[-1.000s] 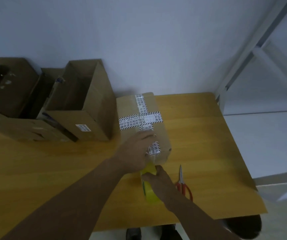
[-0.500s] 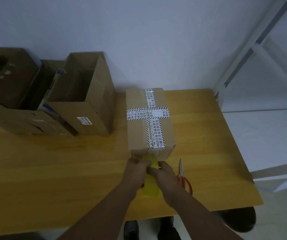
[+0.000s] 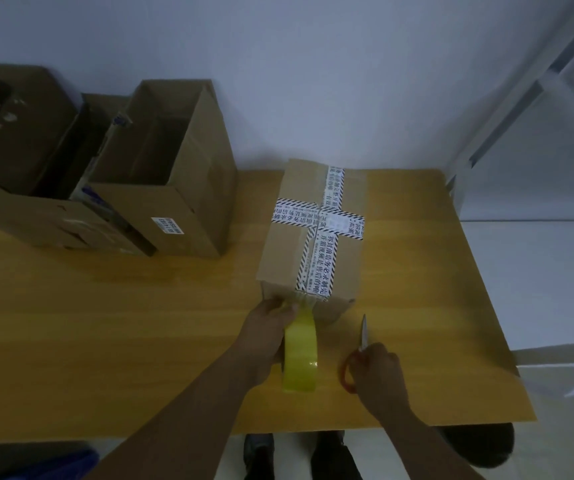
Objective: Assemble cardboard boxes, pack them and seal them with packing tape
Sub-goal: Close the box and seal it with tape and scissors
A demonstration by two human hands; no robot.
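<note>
- Now the left hand (image 3: pixel 271 329) is gripping the yellow tape roll (image 3: pixel 301 358), its strip (image 3: pixel 304 301) running up to the taped box (image 3: pixel 313 244) at its near face.
- Right hand (image 3: pixel 377 374) is curling round the scissors (image 3: pixel 364 336) by their red handles, on the table (image 3: pixel 105 341).
- Likely best: holding the strip taut while cutting close to the box, then rubbing the end flat.
- Open boxes (image 3: pixel 161 174) are sitting well left.

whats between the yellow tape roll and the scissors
Only a bare strip of the wooden table, seen in the head view: the yellow tape roll stands on edge, left of the scissors, with nothing lying between them.
</note>
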